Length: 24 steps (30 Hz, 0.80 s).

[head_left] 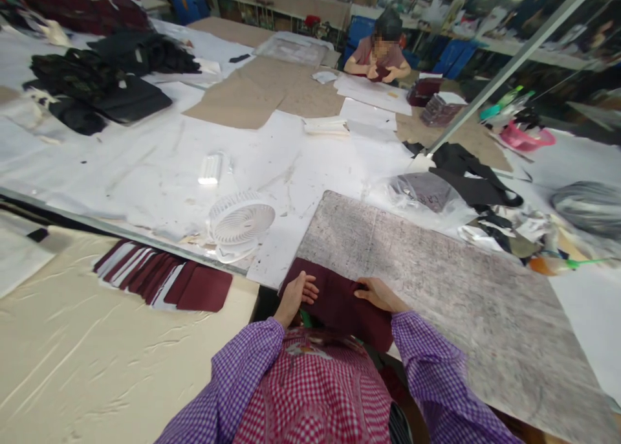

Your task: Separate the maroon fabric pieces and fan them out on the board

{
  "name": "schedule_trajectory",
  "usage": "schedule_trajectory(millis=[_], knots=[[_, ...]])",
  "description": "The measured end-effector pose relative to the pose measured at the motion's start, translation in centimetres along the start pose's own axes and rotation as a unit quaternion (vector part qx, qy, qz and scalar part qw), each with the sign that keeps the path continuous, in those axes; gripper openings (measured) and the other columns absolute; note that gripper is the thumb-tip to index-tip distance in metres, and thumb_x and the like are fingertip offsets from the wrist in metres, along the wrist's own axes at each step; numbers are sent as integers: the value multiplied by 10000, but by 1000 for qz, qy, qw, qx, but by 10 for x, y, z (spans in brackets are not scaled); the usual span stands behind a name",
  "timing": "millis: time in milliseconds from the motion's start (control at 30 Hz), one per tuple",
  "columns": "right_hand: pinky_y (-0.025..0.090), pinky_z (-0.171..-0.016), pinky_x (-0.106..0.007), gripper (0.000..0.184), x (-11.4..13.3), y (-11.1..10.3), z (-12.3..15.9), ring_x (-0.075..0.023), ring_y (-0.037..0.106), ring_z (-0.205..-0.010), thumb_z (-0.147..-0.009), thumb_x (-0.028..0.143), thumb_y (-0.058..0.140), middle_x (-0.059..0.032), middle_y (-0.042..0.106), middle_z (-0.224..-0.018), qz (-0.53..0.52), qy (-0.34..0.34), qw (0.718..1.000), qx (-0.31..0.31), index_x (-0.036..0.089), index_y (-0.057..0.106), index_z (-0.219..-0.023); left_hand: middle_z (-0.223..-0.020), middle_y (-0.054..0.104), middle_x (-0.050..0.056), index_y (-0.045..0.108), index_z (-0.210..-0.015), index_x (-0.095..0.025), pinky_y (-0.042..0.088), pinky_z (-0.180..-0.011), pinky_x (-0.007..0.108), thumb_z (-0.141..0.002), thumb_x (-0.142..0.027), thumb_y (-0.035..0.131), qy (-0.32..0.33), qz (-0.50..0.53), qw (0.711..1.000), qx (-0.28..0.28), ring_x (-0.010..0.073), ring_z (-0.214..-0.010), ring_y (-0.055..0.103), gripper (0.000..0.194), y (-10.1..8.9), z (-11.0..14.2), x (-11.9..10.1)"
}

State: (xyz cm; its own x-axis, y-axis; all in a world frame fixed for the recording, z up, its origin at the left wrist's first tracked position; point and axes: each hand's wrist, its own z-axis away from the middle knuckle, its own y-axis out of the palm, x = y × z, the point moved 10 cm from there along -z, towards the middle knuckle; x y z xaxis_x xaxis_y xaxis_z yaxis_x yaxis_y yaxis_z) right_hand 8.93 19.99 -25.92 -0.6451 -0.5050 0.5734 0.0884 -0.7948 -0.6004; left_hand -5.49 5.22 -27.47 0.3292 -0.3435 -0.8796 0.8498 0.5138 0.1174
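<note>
A dark maroon fabric piece (334, 296) lies at the near edge of a grey marked board, its front part hanging toward my apron. My left hand (297, 296) rests on its left part, fingers loosely bent and slightly apart, gripping nothing that I can see. At the upper right of the cloth, my right hand (379, 294) has thumb and fingers closed on a fold. To the left, a row of overlapping maroon pieces with pale layers (204, 287) lies on cream cloth.
The grey board (466, 288) spreads to my right. A white fan (245, 224) and a white block-shaped item (210, 169) are ahead. A plastic bag (427, 195) lies near a slanting metal pole (514, 65). Dark cloth piles (121, 75) are far left. A co-worker (381, 52) sits across the table.
</note>
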Motion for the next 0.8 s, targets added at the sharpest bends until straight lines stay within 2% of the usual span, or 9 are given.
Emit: schedule_trajectory(millis=[100, 200, 367, 633, 800], knots=[[485, -802, -384, 229, -10, 2, -6, -168, 613, -851, -881, 342, 538, -31, 644, -918, 10, 12, 1000, -4, 137, 610, -955, -830, 625, 31, 574, -1002, -144, 499, -713, 362, -883, -469, 428, 51, -68, 995, -51, 156, -756, 607, 376, -17, -2, -5], [488, -811, -390, 229, -15, 3, -10, -173, 613, -874, -881, 336, 539, -36, 643, -944, 19, 18, 1000, -2, 137, 608, -973, -865, 638, 31, 597, -985, -152, 492, -771, 387, -869, -391, 499, 89, -128, 986, -52, 165, -812, 608, 283, -19, -2, -8], [497, -798, -384, 231, -20, 4, -10, -171, 614, -872, -884, 331, 536, -41, 638, -967, 38, 32, 999, -2, 137, 601, -990, -857, 649, 29, 601, -979, -148, 502, -768, 384, -883, -367, 484, 123, -186, 973, -53, 159, -797, 620, 266, -17, 0, -12], [498, -800, -383, 226, -14, 3, -9, -173, 609, -882, -886, 327, 533, -44, 632, -986, 85, 49, 995, 1, 141, 599, -996, -899, 647, 39, 587, -997, -143, 520, -744, 367, -896, -344, 467, 172, -234, 954, -68, 154, -797, 626, 255, -13, 4, -26], [500, -798, -384, 228, -10, 3, -8, -173, 609, -886, -887, 324, 533, -46, 629, -998, 114, 52, 992, 10, 142, 595, -1010, -930, 636, 42, 596, -969, -158, 497, -802, 391, -897, -308, 466, 236, -295, 925, -31, 166, -870, 604, 211, 7, 9, -41]])
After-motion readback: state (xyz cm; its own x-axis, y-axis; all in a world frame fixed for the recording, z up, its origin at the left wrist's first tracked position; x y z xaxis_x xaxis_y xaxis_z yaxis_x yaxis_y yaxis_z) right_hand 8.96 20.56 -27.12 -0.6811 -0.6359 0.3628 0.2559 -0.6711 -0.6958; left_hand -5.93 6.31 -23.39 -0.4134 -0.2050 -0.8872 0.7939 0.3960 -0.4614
